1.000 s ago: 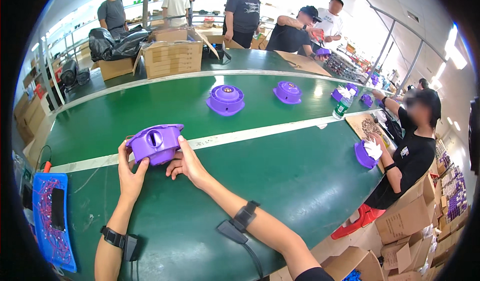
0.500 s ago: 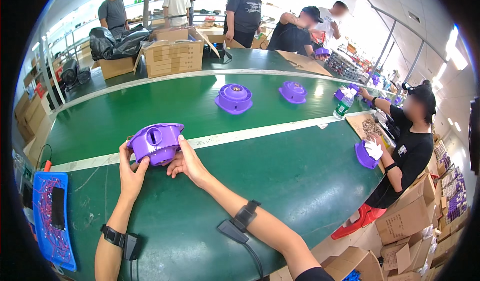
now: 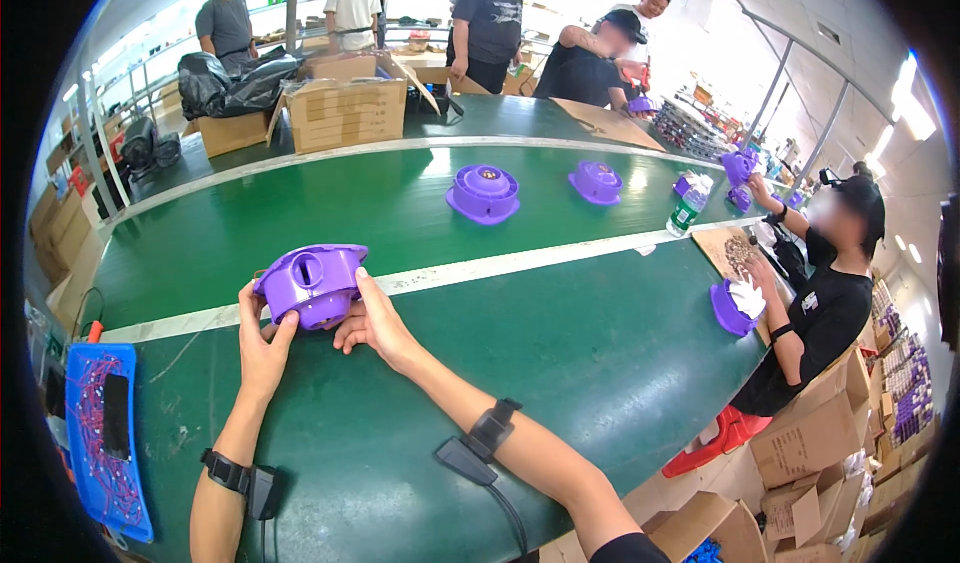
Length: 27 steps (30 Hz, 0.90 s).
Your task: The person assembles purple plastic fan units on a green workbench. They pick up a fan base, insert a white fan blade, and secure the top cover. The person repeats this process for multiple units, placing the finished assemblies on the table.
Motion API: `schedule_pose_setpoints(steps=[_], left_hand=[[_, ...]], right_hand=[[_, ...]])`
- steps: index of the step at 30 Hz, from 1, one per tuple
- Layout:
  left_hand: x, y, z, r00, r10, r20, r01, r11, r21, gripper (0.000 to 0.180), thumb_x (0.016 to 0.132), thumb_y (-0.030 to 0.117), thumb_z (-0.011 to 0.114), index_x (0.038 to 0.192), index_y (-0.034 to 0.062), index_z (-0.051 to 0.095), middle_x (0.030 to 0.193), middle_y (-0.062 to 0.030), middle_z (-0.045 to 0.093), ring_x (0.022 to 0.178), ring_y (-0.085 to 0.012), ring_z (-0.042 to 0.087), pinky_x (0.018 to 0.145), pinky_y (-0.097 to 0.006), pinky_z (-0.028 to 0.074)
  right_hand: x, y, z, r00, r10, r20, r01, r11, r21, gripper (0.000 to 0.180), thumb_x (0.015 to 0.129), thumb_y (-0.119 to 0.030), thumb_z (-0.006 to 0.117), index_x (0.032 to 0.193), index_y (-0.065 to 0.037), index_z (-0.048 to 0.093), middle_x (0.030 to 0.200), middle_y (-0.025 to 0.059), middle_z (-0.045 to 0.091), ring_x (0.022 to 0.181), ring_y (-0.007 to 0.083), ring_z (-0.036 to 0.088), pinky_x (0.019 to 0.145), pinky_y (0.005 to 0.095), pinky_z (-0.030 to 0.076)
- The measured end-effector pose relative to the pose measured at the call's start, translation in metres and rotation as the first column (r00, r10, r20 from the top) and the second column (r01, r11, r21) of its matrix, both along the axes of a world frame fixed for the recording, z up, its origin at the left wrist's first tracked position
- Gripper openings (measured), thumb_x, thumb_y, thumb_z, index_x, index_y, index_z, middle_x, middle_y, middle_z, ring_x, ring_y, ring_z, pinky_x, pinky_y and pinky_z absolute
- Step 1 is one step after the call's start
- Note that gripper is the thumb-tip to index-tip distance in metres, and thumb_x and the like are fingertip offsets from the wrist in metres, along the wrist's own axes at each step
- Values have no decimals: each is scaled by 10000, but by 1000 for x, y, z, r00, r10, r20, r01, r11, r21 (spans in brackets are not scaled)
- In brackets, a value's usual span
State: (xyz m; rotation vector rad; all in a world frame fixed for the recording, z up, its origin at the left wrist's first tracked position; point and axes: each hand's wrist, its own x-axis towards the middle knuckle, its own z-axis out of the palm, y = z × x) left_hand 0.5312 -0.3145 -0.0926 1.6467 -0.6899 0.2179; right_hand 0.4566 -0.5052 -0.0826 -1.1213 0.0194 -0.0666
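A round purple plastic housing (image 3: pixel 318 281) with a wide flange and a slotted round boss is held up between my two hands, over the white strip at the belt's near edge. Fingers and thumb of my left hand (image 3: pixel 262 353) grip its left side. My right hand (image 3: pixel 380 331) has its thumb along the right rim, with its other fingers curled below and partly behind the part. The housing is tilted, its slotted side facing me; what is inside cannot be seen. Two similar purple housings, one nearer (image 3: pixel 484 195) and one farther right (image 3: pixel 597 183), sit on the green belt (image 3: pixel 340 191).
On the left lies a blue tray (image 3: pixel 138 463) of red wires with a black object. A bottle (image 3: pixel 686 208) stands by the belt. At right, a co-worker (image 3: pixel 830 273) works beside another purple housing (image 3: pixel 730 313). Cardboard boxes (image 3: pixel 348 118) stand across the belt.
Both housings on the belt have shifted right. The co-worker at right has lifted a purple part off the belt. My hands and the held housing have hardly moved.
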Motion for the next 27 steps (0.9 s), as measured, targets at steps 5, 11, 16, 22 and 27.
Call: schedule_pose_setpoints(steps=[5, 11, 16, 22, 27], left_hand=[[1, -2, 0, 997, -76, -15, 75, 995, -70, 690, 895, 78, 627, 1482, 36, 266, 1469, -149, 357, 1381, -278, 360, 1074, -386, 397], [1, -6, 4, 996, -83, 35, 85, 995, -60, 788, 871, 68, 644, 1524, 39, 203, 1523, -162, 304, 1410, -289, 322, 1145, -420, 299], [26, 34, 6, 976, -217, -13, 217, 974, 64, 841, 815, 135, 723, 1502, 5, 256, 1473, -146, 386, 1360, -260, 394, 1136, -379, 302], [55, 49, -5, 906, -113, -407, 36, 981, -192, 682, 977, 464, 522, 1482, 54, 318, 1360, -98, 512, 1147, -158, 583, 801, -286, 521], [51, 26, 20, 833, -13, -553, -79, 987, -143, 605, 951, 515, 510, 1412, 138, 409, 1261, -27, 577, 993, -139, 648, 513, -262, 474]], right_hand=[[-2, 2, 1, 1000, -20, 3, 20, 1000, -13, 636, 988, -620, 331, 1331, -84, 326, 882, 145, 610, 621, 216, 631, 511, 295, 516], [0, 1, -3, 999, -51, -9, 51, 999, 12, 637, 993, -618, 303, 1282, -51, 343, 840, 152, 582, 614, 229, 634, 503, 308, 517], [3, 4, -3, 999, -17, -44, 17, 1000, -16, 691, 1006, -600, 255, 1292, 19, 361, 741, 180, 612, 539, 232, 616, 476, 297, 503], [3, 1, -7, 993, 94, 75, -84, 987, -137, 660, 1035, -515, 238, 1394, 7, 423, 636, 134, 614, 479, 173, 592, 445, 249, 464], [5, 4, -13, 986, 121, 118, -93, 972, -217, 473, 1056, -349, 300, 1220, 25, 540, 626, 120, 613, 477, 154, 596, 436, 244, 466]])
